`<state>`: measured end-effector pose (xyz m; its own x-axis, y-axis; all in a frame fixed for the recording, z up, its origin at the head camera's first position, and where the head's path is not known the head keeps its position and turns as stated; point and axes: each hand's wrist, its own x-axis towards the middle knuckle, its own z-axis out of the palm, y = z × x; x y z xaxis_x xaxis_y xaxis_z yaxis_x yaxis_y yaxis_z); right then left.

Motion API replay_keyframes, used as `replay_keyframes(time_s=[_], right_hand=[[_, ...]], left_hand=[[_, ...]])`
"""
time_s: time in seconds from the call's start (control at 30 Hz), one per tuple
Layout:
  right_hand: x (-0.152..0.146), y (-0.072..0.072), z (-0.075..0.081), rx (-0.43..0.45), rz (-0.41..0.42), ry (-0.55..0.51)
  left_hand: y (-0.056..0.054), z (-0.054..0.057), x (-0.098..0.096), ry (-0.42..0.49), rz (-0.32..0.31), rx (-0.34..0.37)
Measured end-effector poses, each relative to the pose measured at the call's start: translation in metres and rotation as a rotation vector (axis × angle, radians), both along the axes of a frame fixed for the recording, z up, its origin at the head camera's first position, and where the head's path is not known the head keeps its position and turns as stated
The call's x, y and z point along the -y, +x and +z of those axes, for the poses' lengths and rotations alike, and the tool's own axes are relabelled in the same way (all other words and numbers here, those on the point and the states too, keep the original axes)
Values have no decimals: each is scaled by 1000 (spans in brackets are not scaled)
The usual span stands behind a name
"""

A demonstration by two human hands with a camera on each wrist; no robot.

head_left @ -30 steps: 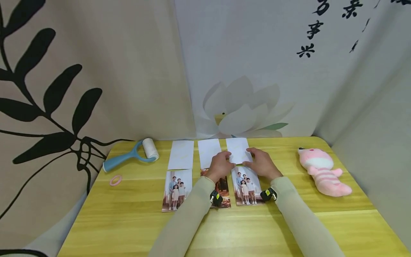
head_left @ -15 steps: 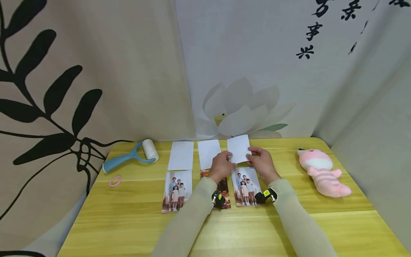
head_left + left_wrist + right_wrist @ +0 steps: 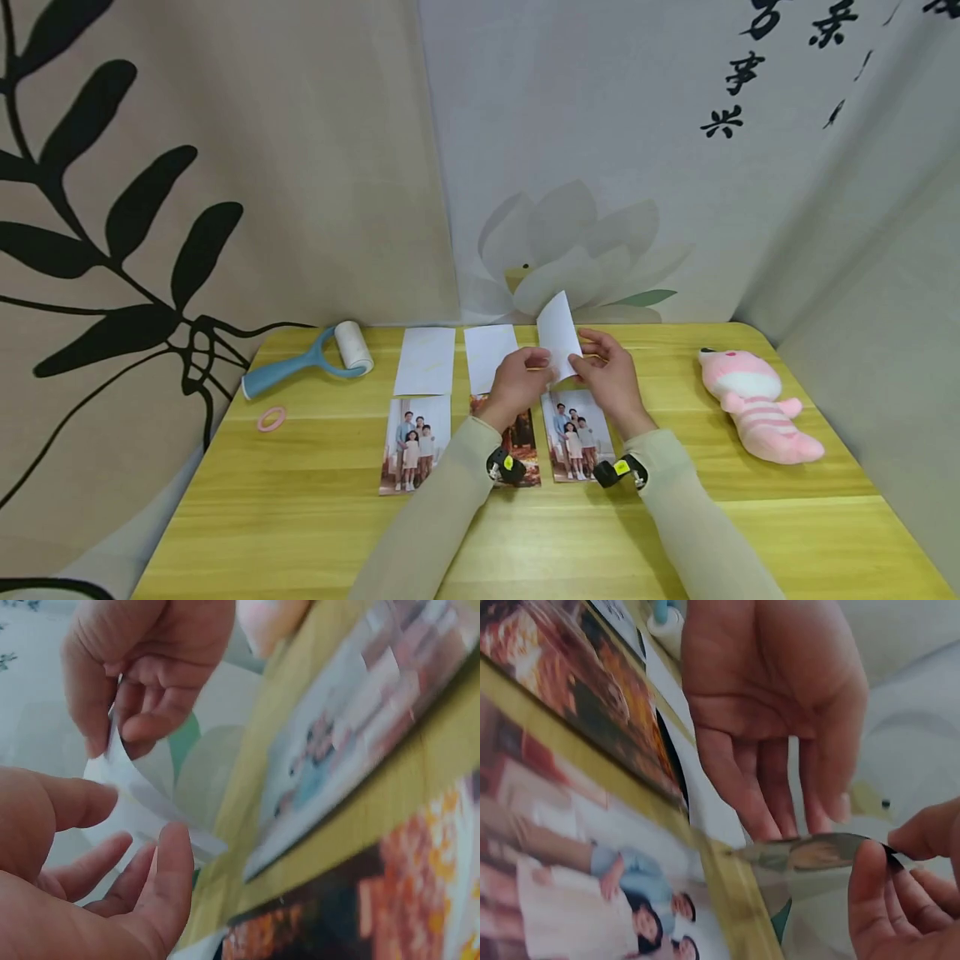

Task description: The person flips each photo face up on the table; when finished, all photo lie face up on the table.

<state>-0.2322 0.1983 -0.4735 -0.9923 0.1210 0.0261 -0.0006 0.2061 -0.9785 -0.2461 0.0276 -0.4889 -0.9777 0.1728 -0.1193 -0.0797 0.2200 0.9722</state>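
My right hand [image 3: 611,383] pinches the edge of a bent photo print [image 3: 558,337] between thumb and fingers, raised at the table's back edge. Its white back faces the head view; a sliver of the picture side of the print [image 3: 817,851] shows in the right wrist view. My left hand [image 3: 516,387] is beside the print's lower left, thumb and fingers parted, as the left hand [image 3: 112,930] shows in the left wrist view. Below lies a family photo [image 3: 576,437]. An autumn-coloured photo [image 3: 523,442] is partly hidden under my left wrist.
Another family photo [image 3: 416,446] lies left, below a white card [image 3: 424,361]; a second white card [image 3: 489,354] is beside it. A blue-handled lint roller [image 3: 307,364] and pink ring [image 3: 271,419] lie at left, a pink plush toy [image 3: 757,404] at right. A curtain backs the table.
The print has risen from lying on the table to a tilted, bent position. My right hand has turned with it, and my left fingers have come away from its edge.
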Motion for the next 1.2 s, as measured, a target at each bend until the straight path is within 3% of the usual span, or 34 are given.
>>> replay_keyframes(time_s=[0.17, 0.33, 0.53, 0.7, 0.97, 1.2], right_hand=[[14, 13, 8, -63, 46, 36], [26, 24, 12, -188, 58, 174], [36, 30, 7, -328, 40, 427], [42, 32, 5, -335, 66, 545], [36, 30, 10, -334, 66, 503], [15, 18, 10, -336, -23, 487]], left_hand=[[9, 10, 4, 254, -9, 103], [14, 18, 8, 394, -31, 139], [16, 23, 13, 394, -28, 137], [17, 21, 17, 334, -21, 136], [18, 20, 17, 391, -21, 147], [15, 13, 21, 430, 1, 142]])
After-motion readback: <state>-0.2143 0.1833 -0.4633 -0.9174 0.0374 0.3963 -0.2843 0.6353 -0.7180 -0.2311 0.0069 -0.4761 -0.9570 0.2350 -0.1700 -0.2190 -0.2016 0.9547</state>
